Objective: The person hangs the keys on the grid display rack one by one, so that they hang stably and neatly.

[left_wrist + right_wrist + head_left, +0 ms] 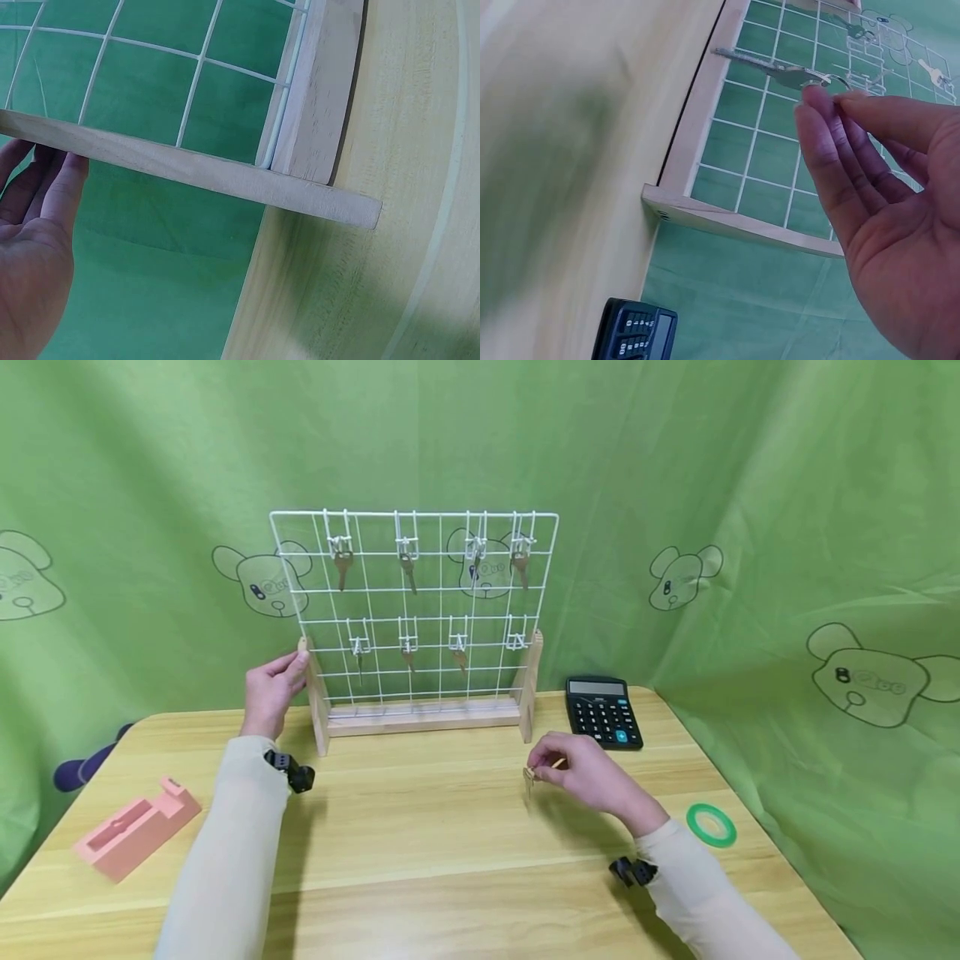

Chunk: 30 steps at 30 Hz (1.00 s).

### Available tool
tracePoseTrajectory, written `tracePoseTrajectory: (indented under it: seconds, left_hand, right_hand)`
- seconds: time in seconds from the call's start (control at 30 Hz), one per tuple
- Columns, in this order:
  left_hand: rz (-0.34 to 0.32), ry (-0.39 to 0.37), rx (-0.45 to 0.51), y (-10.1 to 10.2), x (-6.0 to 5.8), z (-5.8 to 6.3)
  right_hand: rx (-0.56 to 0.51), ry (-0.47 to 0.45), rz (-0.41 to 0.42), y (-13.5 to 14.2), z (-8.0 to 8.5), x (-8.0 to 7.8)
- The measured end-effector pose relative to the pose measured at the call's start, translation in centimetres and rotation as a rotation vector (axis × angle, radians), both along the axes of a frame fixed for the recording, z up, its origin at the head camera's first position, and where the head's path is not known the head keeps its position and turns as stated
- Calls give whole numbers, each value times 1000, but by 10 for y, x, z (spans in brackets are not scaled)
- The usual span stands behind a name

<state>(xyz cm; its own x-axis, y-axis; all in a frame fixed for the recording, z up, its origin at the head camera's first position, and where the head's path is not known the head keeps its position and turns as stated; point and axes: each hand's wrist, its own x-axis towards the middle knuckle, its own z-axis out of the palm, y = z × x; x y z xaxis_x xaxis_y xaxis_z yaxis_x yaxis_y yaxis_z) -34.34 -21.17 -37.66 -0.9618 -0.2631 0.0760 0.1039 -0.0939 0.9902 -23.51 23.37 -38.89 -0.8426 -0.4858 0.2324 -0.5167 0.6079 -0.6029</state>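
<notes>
A white wire grid rack stands upright in a wooden stand at the back of the table. My left hand holds the upper end of the stand's left post; part of its fingers is hidden behind the wood. Several keys hang from white hooks in two rows on the grid. The lower row's rightmost hook bears no key. In front of the stand's right end, my right hand pinches a key by its small ring, above the table, the blade pointing down in the head view.
A black calculator lies right of the stand. Near the table's right edge is a green ring-shaped roll of tape. On the left sits a pink tape dispenser. Green curtains hang behind the table and on its right.
</notes>
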Motion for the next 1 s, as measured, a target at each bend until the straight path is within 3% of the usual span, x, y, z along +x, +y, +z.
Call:
tracePoseTrajectory:
  seconds: [0.47,1.0]
  left_hand:
    - [-1,-20,-9,-1,1,1]
    - [2,-9,-7,0,0,0]
  right_hand:
    - [-69,29,-73,-2,12,-9]
    - [-73,47,-147,-4,27,-17]
